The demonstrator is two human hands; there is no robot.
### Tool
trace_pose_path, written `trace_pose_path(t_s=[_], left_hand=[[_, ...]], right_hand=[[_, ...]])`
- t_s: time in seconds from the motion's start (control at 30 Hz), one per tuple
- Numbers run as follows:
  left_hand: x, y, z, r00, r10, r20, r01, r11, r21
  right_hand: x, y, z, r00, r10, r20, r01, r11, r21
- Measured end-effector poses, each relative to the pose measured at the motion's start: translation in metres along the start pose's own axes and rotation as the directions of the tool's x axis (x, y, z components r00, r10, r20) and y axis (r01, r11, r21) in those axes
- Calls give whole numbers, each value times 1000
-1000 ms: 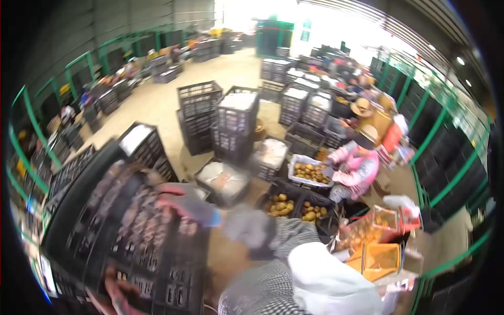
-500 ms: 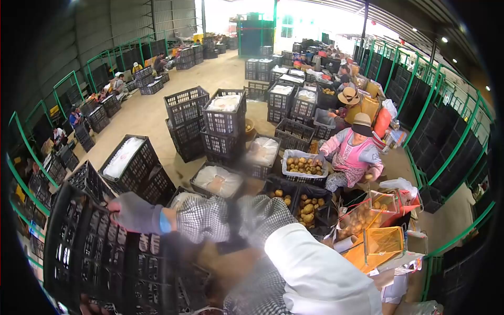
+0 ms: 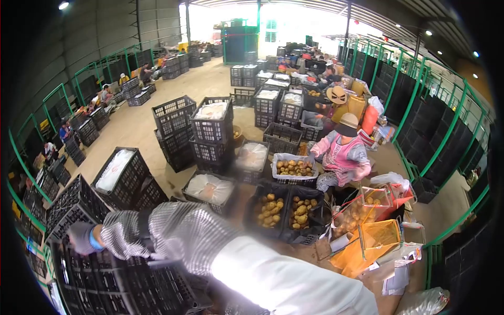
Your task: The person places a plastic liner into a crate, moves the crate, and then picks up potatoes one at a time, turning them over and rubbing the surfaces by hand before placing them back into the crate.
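Note:
My right arm, in a white and checkered sleeve, stretches across the lower view to the left. At its end my right hand, in a grey glove, is curled over the rim of a black plastic crate at the lower left. The ends of its fingers are hard to make out. Another black crate stands just beyond the hand. My left hand is not in view. Two black-lined crates of potatoes stand right of centre, beyond my arm.
Stacked crates with white covers stand ahead. A co-worker in a pink vest sits beside a lined crate of potatoes. Orange mesh bags on frames are at the right. More people and crates line both sides.
My right hand has moved left and slightly down, and my arm is more extended. The crate under it sits lower. The fingers seen at the bottom left edge are gone from view.

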State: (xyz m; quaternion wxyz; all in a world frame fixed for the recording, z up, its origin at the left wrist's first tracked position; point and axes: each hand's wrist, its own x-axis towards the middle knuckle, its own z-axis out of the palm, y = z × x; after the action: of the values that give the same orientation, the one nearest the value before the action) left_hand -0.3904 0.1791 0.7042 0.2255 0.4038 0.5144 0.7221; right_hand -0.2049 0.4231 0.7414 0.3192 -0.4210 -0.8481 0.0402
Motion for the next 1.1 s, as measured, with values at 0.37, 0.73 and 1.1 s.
trace_pose_path(t_s=[0.37,0.73,1.1], left_hand=[[-22,-84,5,995,-66,70,52,982,182],[-21,-176,6,845,-519,128,535,814,-227],[-102,-421,-152,282,-920,272,930,193,-311]], right_hand=[[23,-42,69,969,-162,189,192,970,-149],[-220,27,11,824,370,-429,18,740,673],[-453,81,243,573,742,349,-675,185,714]])
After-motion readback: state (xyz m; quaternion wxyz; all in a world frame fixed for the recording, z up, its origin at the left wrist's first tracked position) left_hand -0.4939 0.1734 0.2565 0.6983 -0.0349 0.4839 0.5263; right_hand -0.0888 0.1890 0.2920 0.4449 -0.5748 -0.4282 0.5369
